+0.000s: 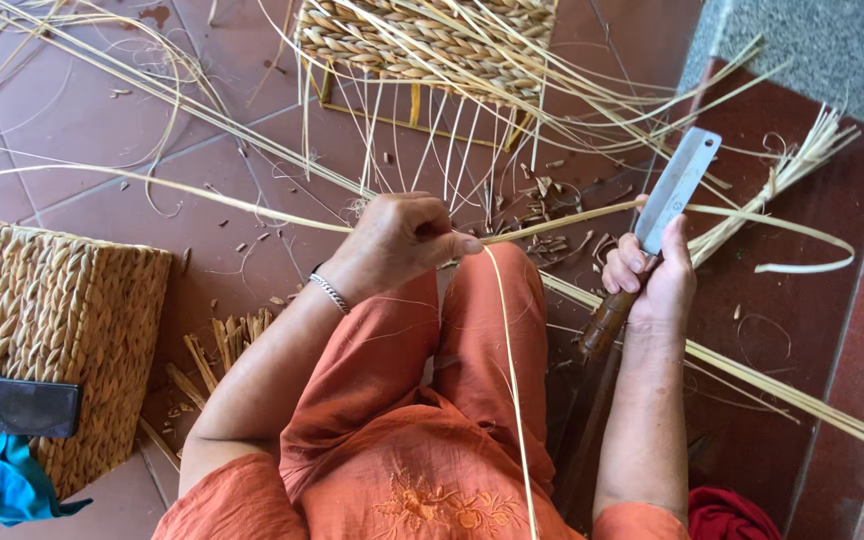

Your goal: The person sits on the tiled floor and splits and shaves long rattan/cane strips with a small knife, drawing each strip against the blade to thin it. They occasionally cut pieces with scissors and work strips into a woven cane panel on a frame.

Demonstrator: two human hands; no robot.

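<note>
My left hand (402,240) pinches a long pale cane strip (552,220) above my knee; the strip runs right toward the blade and another length of it hangs down across my orange trousers. My right hand (652,280) grips the dark wooden handle of a flat, square-ended knife (677,185), blade pointing up and away, with the strip passing just beside it. A silver bracelet sits on my left wrist.
A partly woven basket (427,40) on a yellow frame stands ahead with loose spokes hanging. A finished woven basket (52,330) sits at left with a dark phone and blue cloth. Cane strips, a tied bundle (772,190) and shavings litter the red tiled floor.
</note>
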